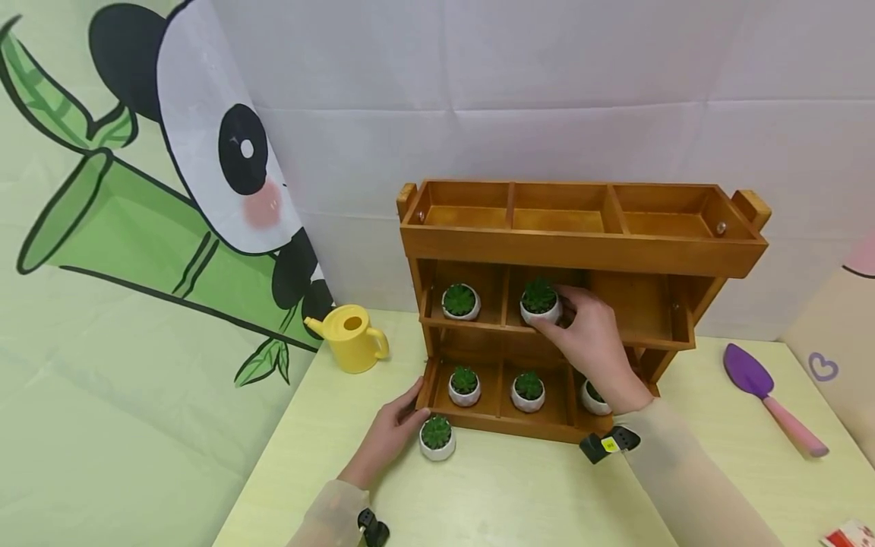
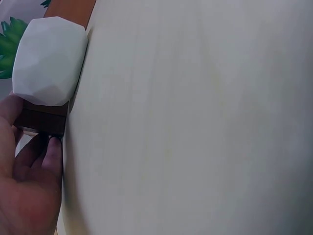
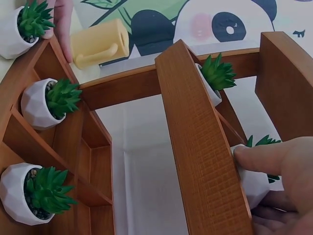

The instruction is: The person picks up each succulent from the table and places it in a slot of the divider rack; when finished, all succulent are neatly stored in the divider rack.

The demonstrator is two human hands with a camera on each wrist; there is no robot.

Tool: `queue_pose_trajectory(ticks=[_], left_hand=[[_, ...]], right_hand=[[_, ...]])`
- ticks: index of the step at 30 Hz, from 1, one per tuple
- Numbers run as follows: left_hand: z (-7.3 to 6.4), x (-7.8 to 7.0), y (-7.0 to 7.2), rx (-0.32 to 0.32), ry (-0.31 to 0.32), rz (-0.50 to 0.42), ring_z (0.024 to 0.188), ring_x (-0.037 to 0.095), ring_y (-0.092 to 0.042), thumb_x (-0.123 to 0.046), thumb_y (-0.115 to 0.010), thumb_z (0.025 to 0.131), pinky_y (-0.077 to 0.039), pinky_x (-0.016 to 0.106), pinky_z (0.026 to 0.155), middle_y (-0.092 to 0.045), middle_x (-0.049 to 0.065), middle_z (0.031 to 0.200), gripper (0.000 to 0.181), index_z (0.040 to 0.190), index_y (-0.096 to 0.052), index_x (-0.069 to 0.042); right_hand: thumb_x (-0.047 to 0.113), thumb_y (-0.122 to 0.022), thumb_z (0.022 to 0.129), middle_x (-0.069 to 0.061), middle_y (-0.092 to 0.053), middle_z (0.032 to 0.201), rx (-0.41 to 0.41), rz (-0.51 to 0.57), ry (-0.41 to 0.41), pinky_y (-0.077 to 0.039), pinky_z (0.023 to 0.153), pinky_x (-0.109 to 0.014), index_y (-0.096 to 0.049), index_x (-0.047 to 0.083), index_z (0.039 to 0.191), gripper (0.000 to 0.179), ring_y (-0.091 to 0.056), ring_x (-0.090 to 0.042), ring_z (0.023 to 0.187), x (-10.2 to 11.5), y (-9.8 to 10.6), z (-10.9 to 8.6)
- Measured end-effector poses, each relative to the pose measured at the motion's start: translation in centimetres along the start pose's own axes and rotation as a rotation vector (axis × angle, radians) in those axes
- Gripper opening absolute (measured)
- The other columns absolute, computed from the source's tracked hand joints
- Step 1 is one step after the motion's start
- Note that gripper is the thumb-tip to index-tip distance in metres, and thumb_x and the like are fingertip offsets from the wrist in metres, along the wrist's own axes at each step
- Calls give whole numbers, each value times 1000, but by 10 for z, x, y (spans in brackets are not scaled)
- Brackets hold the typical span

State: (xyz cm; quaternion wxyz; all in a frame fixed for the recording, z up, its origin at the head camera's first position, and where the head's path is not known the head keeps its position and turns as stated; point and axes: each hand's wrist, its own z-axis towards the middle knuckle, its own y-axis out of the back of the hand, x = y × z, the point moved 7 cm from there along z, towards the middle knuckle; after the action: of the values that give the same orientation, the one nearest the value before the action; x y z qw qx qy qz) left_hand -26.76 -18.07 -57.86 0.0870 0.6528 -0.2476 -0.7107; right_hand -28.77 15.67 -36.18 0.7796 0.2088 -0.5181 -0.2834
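Observation:
My right hand (image 1: pixel 593 338) pinches a small white pot with a green succulent (image 1: pixel 540 298) at the middle compartment of the wooden shelf's middle tier. In the right wrist view, the thumb lies on the faceted white pot (image 3: pixel 253 185), with fingers on its other side. With my left hand (image 1: pixel 391 434) I grip the front left corner of the bottom tier on the wooden plant shelf (image 1: pixel 574 252). Right beside that hand, another potted succulent (image 1: pixel 437 438) stands on the table; its white pot (image 2: pixel 49 61) looms close in the left wrist view.
One potted succulent (image 1: pixel 461 301) sits in the middle tier's left compartment. Bottom-tier compartments hold three more, including a left one (image 1: pixel 465 386) and a centre one (image 1: pixel 528 391). A yellow watering can (image 1: pixel 354 339) stands left; a purple trowel with pink handle (image 1: pixel 772 399) lies right.

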Motion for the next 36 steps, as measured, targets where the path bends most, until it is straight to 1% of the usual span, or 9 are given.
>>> queue_pose_trajectory(ticks=[7,11,16,23,30,36], left_hand=[[0,-1,0,-3,1,7,150,18,-36,-31,-65,106,-36,37,120,-35,-7,166,63,163,-39,-29],[0,-2,0,-3,7,9,150,17,-36,-31,-65,105,-37,37,120,-35,-12,164,63,163,-39,-29],[0,-2,0,-2,3,13,149,17,-37,-33,-65,105,-37,37,120,-35,-12,164,64,163,-39,-30],[-1,-2,0,-1,-6,1,150,16,-36,-33,-65,106,-36,36,120,-35,-13,164,63,163,-39,-30],[0,-2,-1,-1,-10,-12,149,16,-38,-29,-65,106,-38,35,119,-36,-12,164,62,163,-40,-28],[0,-1,-1,1,-2,-14,148,15,-38,-30,-65,106,-39,33,118,-36,-14,164,62,162,-40,-29]], right_hand=[[19,-87,88,-21,-66,127,8,-18,2,-58,94,-55,-64,-2,135,56,-64,-38,113,0,-1,2],[18,-86,88,-22,-66,128,20,-23,-7,-57,95,-56,-63,-3,135,57,-63,-39,113,1,0,1],[17,-84,89,-22,-67,128,47,-36,-26,-56,98,-57,-62,-3,136,56,-62,-40,115,4,2,0],[19,-83,90,-26,-66,130,85,-62,-68,-57,95,-58,-60,-5,140,60,-62,-42,114,5,8,-2],[19,-84,91,-26,-68,127,101,-72,-78,-60,88,-54,-61,-7,139,60,-64,-40,108,2,12,-2],[20,-85,90,-26,-68,128,107,-64,-76,-60,90,-53,-62,-6,140,61,-64,-40,110,3,13,-2]])
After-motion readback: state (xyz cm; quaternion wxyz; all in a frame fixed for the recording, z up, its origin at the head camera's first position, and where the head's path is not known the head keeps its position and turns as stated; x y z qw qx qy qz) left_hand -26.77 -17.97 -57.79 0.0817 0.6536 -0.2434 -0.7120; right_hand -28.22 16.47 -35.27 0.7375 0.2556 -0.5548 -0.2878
